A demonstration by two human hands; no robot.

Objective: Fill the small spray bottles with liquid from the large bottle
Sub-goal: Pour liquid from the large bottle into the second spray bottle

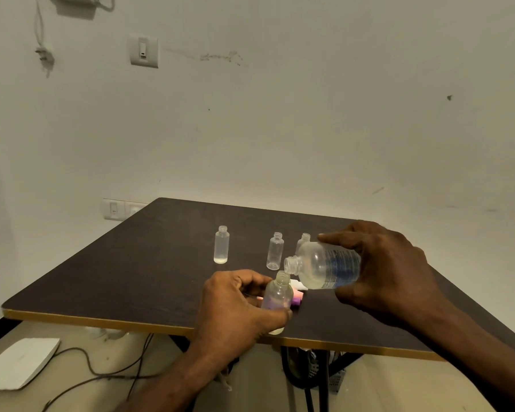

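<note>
A person pours at a dark desk point(167, 263). The right hand point(390, 269) wraps around the body of the large bottle point(327, 266), fingers over the top and thumb beneath, holding it tipped on its side so its open mouth points left. A little pale liquid pools along its lower side. The left hand point(235, 304) curls around a small bottle point(277, 301), holding it upright near the desk's front edge, its open neck just under the large bottle's mouth.

Both bottles are clear plastic and look light; the thin walls likely flex if squeezed and could be slick when wet. A hold around the middle of each body suits them, as they are held now.

Beyond the hands, three more small bottles stand uncapped: one far left of the pour point(221, 244) with a little liquid at its base, one behind the left hand point(275, 251), one point(304, 240) partly hidden behind the large bottle. Pink and white pieces point(297, 292), possibly spray caps, lie between the hands.
</note>
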